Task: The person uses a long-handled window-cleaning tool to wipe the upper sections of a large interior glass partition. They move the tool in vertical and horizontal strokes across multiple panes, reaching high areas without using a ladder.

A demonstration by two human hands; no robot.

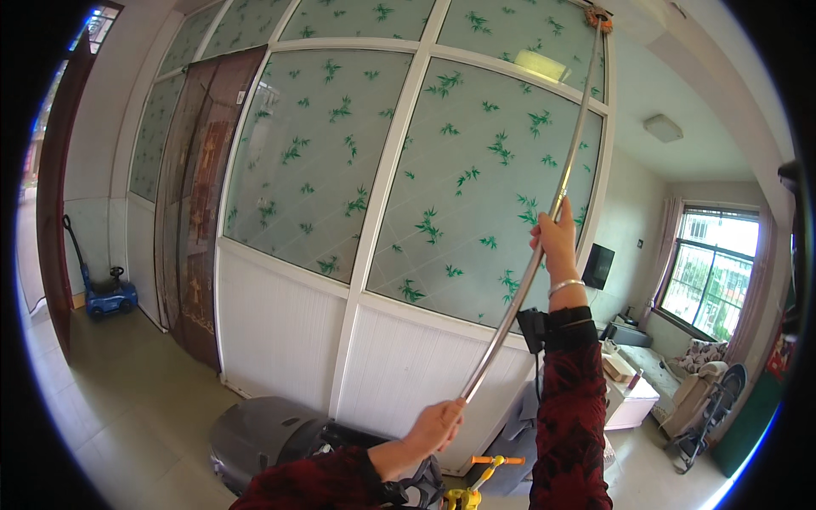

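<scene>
A long metal pole (582,121) slants up across the view, with an orange duster head (599,20) at its far end. The duster meets the top right corner of a partition of frosted glass panels (440,178) with green bamboo-leaf prints. My left hand (440,424) grips the pole's lower end. Higher up, my right hand (556,236) is wrapped around the shaft, one finger lying along it. A bracelet (566,286) circles the right wrist, and a black strapped device (534,330) sits on that forearm.
Below my arms stand a grey scooter-like vehicle (274,440) and a yellow child's scooter (475,488) with orange grips. A folded stroller (707,414) and white table (628,398) are at right. Left are a dark sheer curtain (201,210) and blue ride-on toy (109,296).
</scene>
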